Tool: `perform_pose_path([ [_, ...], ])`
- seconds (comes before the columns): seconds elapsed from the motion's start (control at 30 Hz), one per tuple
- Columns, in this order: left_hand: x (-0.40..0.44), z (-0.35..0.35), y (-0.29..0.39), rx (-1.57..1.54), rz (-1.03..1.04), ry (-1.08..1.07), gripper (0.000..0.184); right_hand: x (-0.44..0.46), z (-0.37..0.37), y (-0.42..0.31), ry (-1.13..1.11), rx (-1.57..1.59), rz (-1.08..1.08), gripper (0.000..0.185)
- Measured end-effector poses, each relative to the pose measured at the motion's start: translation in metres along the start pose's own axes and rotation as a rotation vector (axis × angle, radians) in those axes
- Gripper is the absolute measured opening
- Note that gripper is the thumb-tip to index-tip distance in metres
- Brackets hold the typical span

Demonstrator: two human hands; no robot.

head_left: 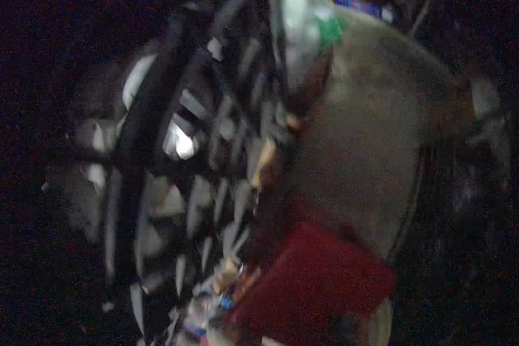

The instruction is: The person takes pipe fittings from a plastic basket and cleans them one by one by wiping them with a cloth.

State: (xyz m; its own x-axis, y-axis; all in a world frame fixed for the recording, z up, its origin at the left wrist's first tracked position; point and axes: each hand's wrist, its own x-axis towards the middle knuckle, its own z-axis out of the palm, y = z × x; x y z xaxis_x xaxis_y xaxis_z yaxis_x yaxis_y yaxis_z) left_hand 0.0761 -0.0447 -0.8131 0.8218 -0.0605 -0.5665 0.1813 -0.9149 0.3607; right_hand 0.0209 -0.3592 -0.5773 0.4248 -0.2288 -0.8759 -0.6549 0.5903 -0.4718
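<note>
The view is dark and smeared by motion, and I cannot make out my left hand or my right hand in it. A dark red, flat-sided object (pixel 323 277) shows at the lower middle. Above it lies a broad grey-brown surface (pixel 363 138) with a curved edge. Something whitish (pixel 299 34) with a green patch (pixel 328 30) is at the top. What these things are is too blurred to tell.
Dark slanted bars (pixel 147 109) cross the left side, with a bright white spot (pixel 183 144) between them. Small mixed items (pixel 205 311) are heaped at the bottom. A pale shape (pixel 485 98) is at the right.
</note>
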Motion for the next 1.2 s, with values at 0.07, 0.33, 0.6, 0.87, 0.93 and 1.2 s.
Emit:
perform_pose_path([
  [0.07,-0.008,-0.004,0.005,0.002,-0.006,0.007,0.018,0.003,-0.001,0.000,-0.021,0.028,-0.001,0.054],
  [0.33,0.006,0.005,0.005,0.018,-0.029,0.027,0.020,0.015,-0.004,0.001,-0.059,0.073,-0.011,0.051],
  [0.6,0.001,0.000,0.010,-0.018,-0.052,0.038,0.022,0.017,0.000,0.001,-0.095,0.093,0.059,0.048],
  [0.87,-0.040,-0.057,0.043,-0.182,-0.010,0.147,0.024,-0.027,0.014,-0.039,-0.175,0.119,0.051,0.046],
  [0.93,-0.059,-0.081,0.054,-0.238,-0.002,0.179,0.025,-0.045,0.016,-0.052,-0.179,0.124,0.054,0.045],
  [1.2,-0.177,-0.161,0.093,-0.607,0.101,0.343,0.027,-0.152,0.035,-0.136,-0.187,-0.009,0.137,0.042],
])
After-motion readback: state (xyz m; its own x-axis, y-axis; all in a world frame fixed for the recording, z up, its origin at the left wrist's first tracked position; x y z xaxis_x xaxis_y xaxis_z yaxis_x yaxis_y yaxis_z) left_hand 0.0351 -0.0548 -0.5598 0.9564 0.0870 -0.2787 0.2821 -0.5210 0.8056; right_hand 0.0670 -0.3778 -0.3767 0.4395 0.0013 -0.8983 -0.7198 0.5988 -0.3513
